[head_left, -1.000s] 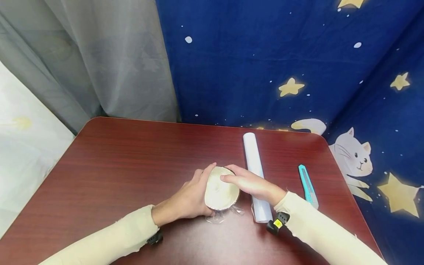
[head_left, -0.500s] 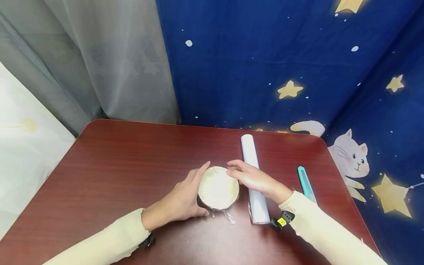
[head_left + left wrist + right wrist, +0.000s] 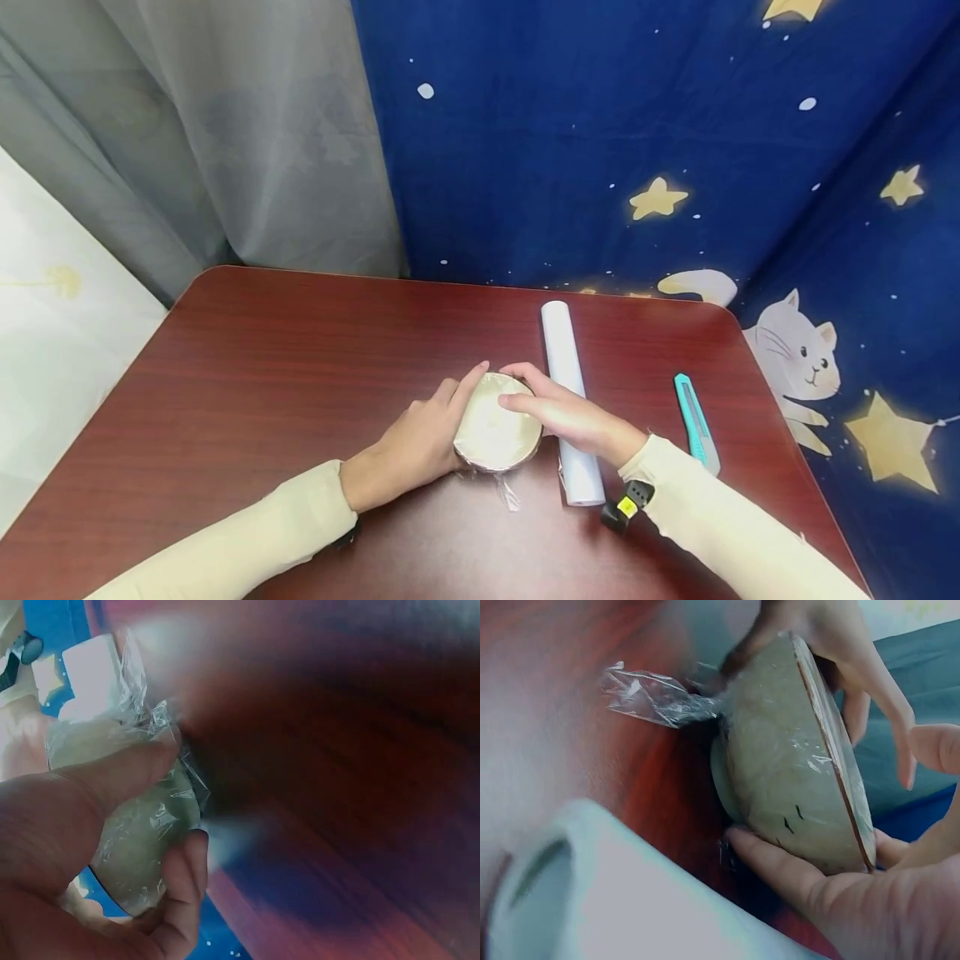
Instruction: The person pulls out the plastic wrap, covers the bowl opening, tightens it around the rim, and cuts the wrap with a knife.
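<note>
A pale ceramic bowl (image 3: 498, 435) with a thin brown rim stands near the middle of the table. Clear plastic wrap covers its mouth and clings to its wall, which shows a few dark marks in the right wrist view (image 3: 787, 765). A crumpled tail of plastic wrap (image 3: 656, 697) sticks out low at its near side. My left hand (image 3: 420, 437) grips the bowl's left side, thumb and fingers curled round the wrapped wall (image 3: 142, 847). From the right, my right hand (image 3: 573, 415) holds the bowl, its thumb over the covered top and its fingers against the outside.
Just right of the bowl lies a long white roll (image 3: 570, 367), partly under the right forearm; its hollow end (image 3: 540, 877) shows in the right wrist view. Farther right is a teal utility knife (image 3: 693, 412). Curtains (image 3: 525, 150) hang behind the table (image 3: 300, 350).
Half a second ago both hands had loosened slightly around the bowl; now they hold it again, right thumb back over the top. The wrap's tails have shifted round the base.
</note>
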A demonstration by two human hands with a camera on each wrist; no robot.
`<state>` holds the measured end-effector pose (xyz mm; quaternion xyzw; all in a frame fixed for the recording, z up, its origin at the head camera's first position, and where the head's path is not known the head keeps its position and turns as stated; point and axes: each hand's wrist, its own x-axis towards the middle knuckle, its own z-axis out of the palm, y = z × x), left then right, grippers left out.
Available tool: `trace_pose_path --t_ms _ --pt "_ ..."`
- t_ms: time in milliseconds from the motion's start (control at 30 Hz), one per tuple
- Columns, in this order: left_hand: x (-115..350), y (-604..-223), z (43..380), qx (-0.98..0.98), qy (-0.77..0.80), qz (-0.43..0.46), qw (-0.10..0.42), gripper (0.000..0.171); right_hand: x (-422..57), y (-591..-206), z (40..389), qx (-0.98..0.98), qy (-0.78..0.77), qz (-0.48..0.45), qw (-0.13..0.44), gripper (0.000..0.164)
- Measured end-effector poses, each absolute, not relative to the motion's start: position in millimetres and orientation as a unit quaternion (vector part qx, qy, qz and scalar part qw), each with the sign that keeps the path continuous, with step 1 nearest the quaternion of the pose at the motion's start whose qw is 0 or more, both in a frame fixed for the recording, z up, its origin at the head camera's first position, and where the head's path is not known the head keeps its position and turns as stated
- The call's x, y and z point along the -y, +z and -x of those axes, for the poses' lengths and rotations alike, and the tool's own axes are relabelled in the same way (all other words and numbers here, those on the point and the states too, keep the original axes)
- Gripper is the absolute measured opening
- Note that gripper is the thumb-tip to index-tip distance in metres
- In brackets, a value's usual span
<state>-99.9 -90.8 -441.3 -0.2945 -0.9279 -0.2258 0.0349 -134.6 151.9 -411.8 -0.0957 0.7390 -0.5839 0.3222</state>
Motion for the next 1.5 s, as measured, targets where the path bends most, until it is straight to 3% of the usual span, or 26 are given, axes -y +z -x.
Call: trace_pose_path --t_ms 300,567,767,1033,1133,1300,1500 --pt "97.7 -443.7 109.5 0.920 -0.206 0.331 0.049 0.107 -143.8 -412.3 131.1 -0.738 -0.594 0.024 0.319 0.055" --pt "103.7 -447.3 116.2 0.921 -0.186 0.335 0.078 0.093 -141.0 -412.3 127.8 -0.757 -0.576 0.013 0.309 0.062" --pt "106.2 -445.4 117.1 0.938 -0.171 0.295 0.057 0.087 -142.2 -412.5 125.9 -0.751 -0.586 0.007 0.304 0.059" --pt "114.0 -428.6 104.9 0.940 -0.254 0.229 -0.008 0.086 -149.2 -394.2 126.1 -0.790 -0.542 0.034 0.284 0.067" --pt "113.5 -416.3 93.6 0.907 -0.377 0.174 -0.070 0.083 -152.4 -387.1 127.7 -0.809 -0.523 0.048 0.266 0.071" --pt "98.0 -407.1 82.1 0.796 -0.570 0.061 -0.196 0.084 -150.7 -392.1 127.0 -0.774 -0.563 0.040 0.288 0.070" --pt "84.0 -418.4 83.3 0.656 -0.709 -0.004 -0.260 0.074 -142.3 -405.9 122.4 -0.734 -0.612 -0.003 0.295 0.063"
